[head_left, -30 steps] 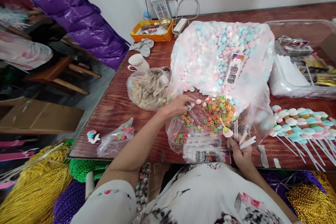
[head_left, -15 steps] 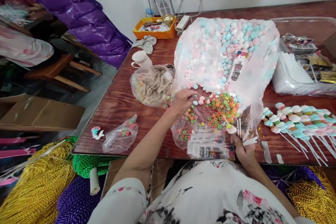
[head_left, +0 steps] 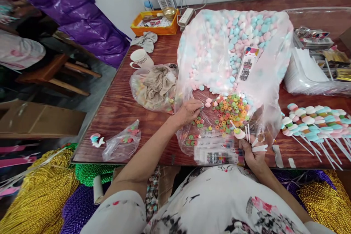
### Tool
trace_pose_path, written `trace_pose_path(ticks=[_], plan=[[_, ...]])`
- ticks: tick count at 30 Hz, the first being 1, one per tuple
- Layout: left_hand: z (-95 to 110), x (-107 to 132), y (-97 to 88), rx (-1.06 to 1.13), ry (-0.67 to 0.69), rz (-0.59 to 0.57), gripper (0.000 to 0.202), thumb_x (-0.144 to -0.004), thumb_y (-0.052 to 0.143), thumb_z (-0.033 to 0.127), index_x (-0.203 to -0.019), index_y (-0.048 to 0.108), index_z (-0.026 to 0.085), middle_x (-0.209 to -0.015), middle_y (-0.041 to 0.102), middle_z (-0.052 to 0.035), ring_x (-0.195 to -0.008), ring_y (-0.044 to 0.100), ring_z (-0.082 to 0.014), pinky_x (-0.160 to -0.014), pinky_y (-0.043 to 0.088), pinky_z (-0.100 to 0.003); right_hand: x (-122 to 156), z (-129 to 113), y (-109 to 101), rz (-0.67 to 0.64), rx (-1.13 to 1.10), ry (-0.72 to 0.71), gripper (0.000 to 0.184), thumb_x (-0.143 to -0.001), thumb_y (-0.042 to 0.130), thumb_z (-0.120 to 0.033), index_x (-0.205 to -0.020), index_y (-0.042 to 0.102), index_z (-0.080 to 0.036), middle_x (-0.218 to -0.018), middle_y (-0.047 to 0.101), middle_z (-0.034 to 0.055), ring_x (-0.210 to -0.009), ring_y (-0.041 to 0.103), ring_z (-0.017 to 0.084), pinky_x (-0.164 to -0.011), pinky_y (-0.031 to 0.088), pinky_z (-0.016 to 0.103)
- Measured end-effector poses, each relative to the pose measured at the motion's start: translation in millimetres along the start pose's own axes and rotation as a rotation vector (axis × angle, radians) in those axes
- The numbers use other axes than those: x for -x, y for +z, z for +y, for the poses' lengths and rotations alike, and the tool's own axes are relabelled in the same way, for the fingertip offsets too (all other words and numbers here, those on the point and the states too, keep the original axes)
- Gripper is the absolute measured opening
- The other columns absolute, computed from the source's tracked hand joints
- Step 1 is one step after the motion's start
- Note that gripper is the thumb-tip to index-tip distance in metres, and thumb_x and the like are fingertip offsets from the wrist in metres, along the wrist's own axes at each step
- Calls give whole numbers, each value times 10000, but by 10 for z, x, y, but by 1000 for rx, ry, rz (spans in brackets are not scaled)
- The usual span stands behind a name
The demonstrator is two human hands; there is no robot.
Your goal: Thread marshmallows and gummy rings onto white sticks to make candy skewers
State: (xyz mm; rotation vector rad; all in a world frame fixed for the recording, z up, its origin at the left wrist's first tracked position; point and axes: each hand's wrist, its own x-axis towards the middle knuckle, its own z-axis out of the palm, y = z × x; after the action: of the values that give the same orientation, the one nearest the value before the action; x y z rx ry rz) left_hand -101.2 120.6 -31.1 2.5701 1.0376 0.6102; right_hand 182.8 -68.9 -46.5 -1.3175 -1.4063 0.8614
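Note:
My left hand [head_left: 189, 112] is closed in a pinch over the front of the plastic bag, with a small pale blue candy [head_left: 202, 106] at the fingertips. Beside it lie two pink candies [head_left: 208, 102] and a heap of colourful ring candies [head_left: 233, 111]. My right hand [head_left: 252, 153] is wrapped round several white sticks [head_left: 247, 131] near the table's front edge. One stick there carries a white candy piece [head_left: 240, 134] with a green ring. Under the hands are printed wrappers [head_left: 219, 155]. Behind spreads a large clear bag [head_left: 189, 55] of pastel candies.
Finished candy skewers [head_left: 315, 124] lie at the right, below a clear plastic tub [head_left: 307, 87]. Left of the big bag are a cloth [head_left: 159, 84] on another candy bag, a white mug [head_left: 141, 58] and an orange tray [head_left: 134, 28].
My left hand has closed on a pale blue candy and drawn slightly down. The right hand still holds the sticks. The view has shifted a little.

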Motion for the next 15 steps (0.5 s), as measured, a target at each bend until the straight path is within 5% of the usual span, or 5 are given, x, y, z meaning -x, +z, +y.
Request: trace_pose_path(ticks=[5,8,11,15], plan=[[128,-163,15,-80,-47,-119,282,-828,478,84,-985,704,148,-1006,712,-146,-990,658,-234,-928,520,-390,12,35,0,4,9,-10,169,-988,478,-286,-931,615,-205,-657,514,-25,-568,462,123,-559,376,271],[204,-190,-44,-21,-140,-34,334,-828,501,100,-1104,687,127,-1005,708,-148,-993,656,-249,-937,523,-423,17,38,1,17,-16,2,172,-982,489,-280,-874,601,-206,-648,504,-32,-552,445,116,-548,364,264],[368,-97,-153,257,-348,195,348,-842,598,247,-1170,675,159,-1065,704,-101,-979,664,-228,-882,567,-397,30,-28,-5,10,-55,27,209,-979,493,-297,-808,573,-208,-633,495,-33,-544,435,117,-539,363,261],[798,114,-261,909,-618,387,318,-732,775,385,-977,751,184,-1018,713,-50,-825,707,-189,-709,620,-329,10,-268,-19,-93,-41,43,185,-979,470,-287,-846,576,-215,-660,511,-13,-586,474,139,-575,396,272]])
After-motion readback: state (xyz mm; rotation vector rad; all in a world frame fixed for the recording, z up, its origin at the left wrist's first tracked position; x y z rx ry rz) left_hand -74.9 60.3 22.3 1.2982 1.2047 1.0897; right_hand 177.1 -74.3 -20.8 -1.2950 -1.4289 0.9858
